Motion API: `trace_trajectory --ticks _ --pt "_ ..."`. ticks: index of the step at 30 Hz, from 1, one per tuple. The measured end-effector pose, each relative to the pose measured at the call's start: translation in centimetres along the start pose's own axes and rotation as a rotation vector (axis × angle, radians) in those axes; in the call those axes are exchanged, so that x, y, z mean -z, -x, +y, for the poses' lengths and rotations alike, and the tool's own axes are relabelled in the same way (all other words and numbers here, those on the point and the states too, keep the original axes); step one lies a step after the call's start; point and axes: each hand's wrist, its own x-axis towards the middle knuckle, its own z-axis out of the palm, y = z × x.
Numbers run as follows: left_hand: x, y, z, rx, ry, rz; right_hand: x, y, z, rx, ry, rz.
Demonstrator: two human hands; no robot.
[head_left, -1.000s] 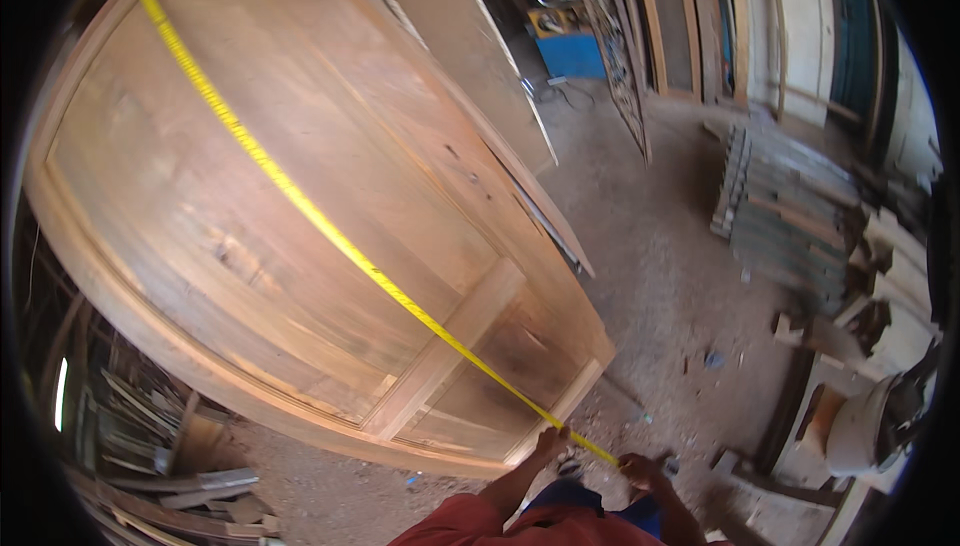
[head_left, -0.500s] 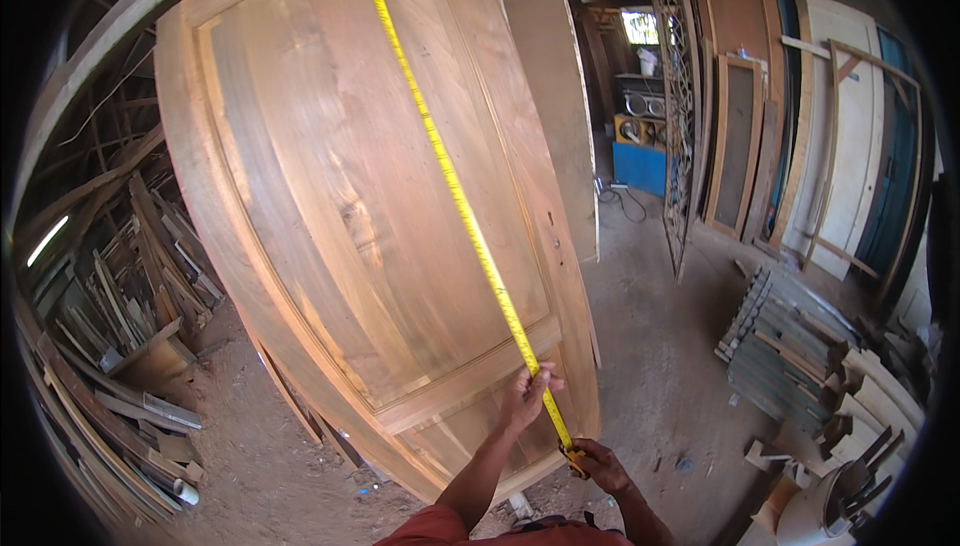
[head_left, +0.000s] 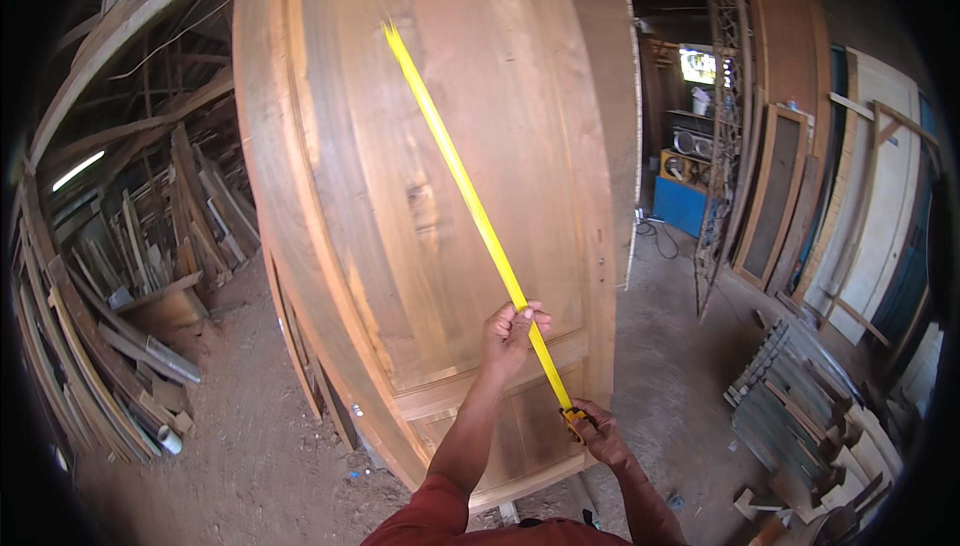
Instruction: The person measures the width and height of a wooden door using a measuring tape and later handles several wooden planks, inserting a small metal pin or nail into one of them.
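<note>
Head view: the tape measure is at the lower end of the wooden door, toward its right corner. Its yellow blade is drawn out and slants up and leftward before the large upper panel; the blade's far end is blurred within the panel's bounds, and contact with the wood cannot be determined.

Open floor lies along the door's left edge, with more to the right beyond the door. A brown board stands just behind the right edge.

Left hand: raised ahead of the right, fingers curled, pinching the blade between thumb and fingers. Right hand: lower, closed about the tape measure's case. Both arms reach forward from the lower edge, the left in a red sleeve.

The floor is bare and dusty, with small litter. Scrap wood leans at left beneath a lit tube; stacked pieces lie at right. A blue box and upright panels stand farther back.
</note>
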Motion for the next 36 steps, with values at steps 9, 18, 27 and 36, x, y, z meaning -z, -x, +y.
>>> trace_trajectory --ticks 9,18,27,36 --pt "21.8 0.5 0.2 0.016 0.092 0.437 -7.0 -9.0 -6.0 0.426 0.737 -0.057" --pt "38.6 3.7 0.6 -0.043 -0.109 0.924 -7.5 -19.4 -9.2 0.488 1.037 -0.053" --pt "43.3 2.8 -1.0 -0.151 -0.46 0.852 -4.2 -25.4 -13.4 0.395 1.127 -0.071" --pt "46.9 2.7 -3.7 -0.186 -0.42 0.904 4.8 -30.8 -11.2 0.48 1.2 0.024"
